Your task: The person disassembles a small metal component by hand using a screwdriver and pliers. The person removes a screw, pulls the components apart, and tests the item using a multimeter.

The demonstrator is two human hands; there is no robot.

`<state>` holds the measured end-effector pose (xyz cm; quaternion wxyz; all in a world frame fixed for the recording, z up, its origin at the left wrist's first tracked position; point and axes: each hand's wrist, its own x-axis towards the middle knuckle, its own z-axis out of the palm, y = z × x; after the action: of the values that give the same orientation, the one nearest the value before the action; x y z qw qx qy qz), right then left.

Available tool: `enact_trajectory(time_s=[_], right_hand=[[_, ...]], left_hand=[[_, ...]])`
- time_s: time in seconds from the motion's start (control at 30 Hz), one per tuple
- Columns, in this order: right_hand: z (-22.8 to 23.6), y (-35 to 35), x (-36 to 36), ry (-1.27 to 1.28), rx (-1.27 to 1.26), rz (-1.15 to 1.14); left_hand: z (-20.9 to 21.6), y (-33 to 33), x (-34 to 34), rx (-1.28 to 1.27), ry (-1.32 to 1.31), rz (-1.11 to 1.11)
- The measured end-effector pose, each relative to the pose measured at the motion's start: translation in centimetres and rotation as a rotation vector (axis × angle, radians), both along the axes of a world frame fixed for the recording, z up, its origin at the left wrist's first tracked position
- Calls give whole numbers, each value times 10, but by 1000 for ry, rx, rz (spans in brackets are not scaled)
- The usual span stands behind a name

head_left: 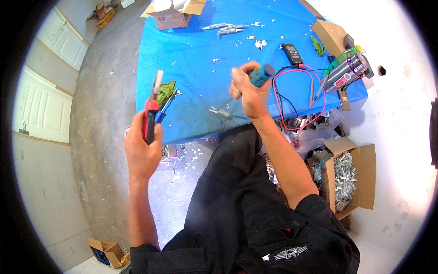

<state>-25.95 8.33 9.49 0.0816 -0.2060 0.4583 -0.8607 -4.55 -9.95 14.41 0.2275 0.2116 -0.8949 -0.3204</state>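
My left hand [145, 148] is closed round a red-and-black handled tool [151, 112] whose narrow, pale metallic tip points up and away. I cannot make out its exact kind. My right hand [252, 93] grips a teal-handled screwdriver [260, 76], its butt up to the right; the thin shaft runs down-left, blurred. Below that shaft, close to the table's near edge, lies a small pale metal piece [221, 113]. A crumpled green cloth [166, 93] rests beyond my left hand, and a blue-handled tool [160, 115] lies beside it, partly hidden.
On the blue-covered table [191, 59] are several slim metal parts [230, 30], a black meter [292, 54] with red and black leads, and a steel flask [344, 73]. An open carton [171, 19] stands far left. Right of my legs, another carton [365, 176] holds metallic scraps.
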Motion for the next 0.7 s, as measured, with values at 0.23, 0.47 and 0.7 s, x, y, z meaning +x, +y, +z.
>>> enact_trajectory(time_s=[0.23,0.47,0.7], right_hand=[[-20,27,-10,-189,-161,-116],[-66,53,-26,-471,-468,-151],[-44,36,-28,-439,-80,-491]], left_hand=[[-60,12,-9,32,-143,-28],[-76,4,-43,-40,-370,6],[-97,-2,-76,-295,-370,15]])
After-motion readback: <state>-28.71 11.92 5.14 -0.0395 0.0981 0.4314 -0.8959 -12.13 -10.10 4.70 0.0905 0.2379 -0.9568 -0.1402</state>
